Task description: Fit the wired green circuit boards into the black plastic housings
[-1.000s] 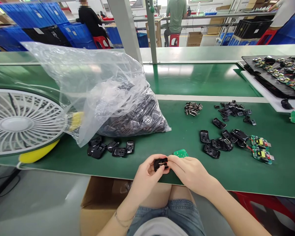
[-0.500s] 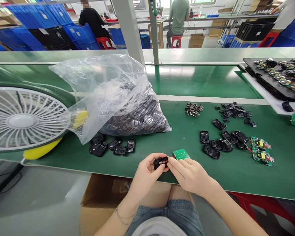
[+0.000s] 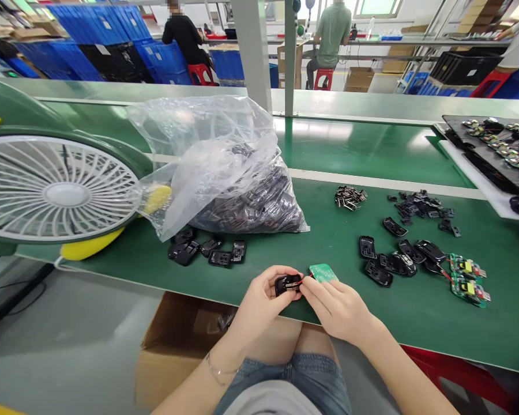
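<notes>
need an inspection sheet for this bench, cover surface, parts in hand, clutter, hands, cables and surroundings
Surface: green tabletop, shiny toward the far side.
Parts in hand: black shell; green circuit board lying by the right hand.
Clutter: metal pins and small black pieces in piles; plastic bag of black parts; fan at left.
Hands: left hand holds the shell; right fingertips are beside it, their grip unclear.
Cables: red wire between board and shell; dark cable on the floor at left.
Surroundings: open cardboard box below the table edge; blue crates and seated people behind.
</notes>
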Tool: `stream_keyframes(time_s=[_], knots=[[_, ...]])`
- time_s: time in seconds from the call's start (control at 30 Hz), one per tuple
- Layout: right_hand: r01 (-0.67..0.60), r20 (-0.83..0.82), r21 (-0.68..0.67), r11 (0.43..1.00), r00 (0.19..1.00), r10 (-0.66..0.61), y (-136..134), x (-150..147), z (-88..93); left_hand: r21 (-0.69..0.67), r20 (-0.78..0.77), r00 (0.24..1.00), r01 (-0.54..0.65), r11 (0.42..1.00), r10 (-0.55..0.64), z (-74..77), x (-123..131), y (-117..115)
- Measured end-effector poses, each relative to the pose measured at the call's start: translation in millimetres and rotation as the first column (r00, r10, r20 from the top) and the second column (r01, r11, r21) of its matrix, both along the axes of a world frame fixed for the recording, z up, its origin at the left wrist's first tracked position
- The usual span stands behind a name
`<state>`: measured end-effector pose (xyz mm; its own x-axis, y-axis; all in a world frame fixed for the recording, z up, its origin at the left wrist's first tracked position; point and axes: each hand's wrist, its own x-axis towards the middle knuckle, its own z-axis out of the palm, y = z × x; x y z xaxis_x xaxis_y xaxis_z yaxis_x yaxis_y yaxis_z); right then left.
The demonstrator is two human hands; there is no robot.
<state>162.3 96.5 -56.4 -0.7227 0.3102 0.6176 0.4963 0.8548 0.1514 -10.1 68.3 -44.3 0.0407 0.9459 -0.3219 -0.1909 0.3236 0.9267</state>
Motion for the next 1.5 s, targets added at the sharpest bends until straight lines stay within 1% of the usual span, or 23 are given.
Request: stream_keyframes(time_s=[0.13,0.33,0.6,1.1,1.3,1.5], knots=[[-0.002,-0.004,0.021,1.000,1.000,0.002,-0.1,-1.7,0.7,-0.002,-0.015,1.000,0.012,1.000,-0.012,0.3,-0.4,-0.4],[0.003,0.003,0.026,1.000,1.000,-0.003,0.1,-1.9,0.4,-0.042,0.077,0.997,-0.021,0.999,0.025,-1.9,1.0,-1.2],[0.004,-0.015,0.027,1.000,1.000,-0.003,0.3,-2.7,-0.8,-0.065,0.057,0.997,-0.042,0.997,0.046,-3.1,2.4,-2.1],[0.003,-0.014,0.036,0.999,1.000,-0.003,0.4,-1.7,-1.1,-0.023,0.082,0.995,-0.053,0.998,0.055,-3.6,1.8,0.2],[0.008,-0.023,-0.002,1.000,1.000,-0.008,0.5,-1.6,-1.3,-0.040,0.091,0.993,-0.072,0.997,0.076,-5.2,2.5,0.5],[-0.032,-0.059,-0.081,0.996,0.998,0.027,2.5,-1.9,-1.0,-0.063,0.075,0.990,-0.118,0.991,0.123,-1.5,4.6,0.2]])
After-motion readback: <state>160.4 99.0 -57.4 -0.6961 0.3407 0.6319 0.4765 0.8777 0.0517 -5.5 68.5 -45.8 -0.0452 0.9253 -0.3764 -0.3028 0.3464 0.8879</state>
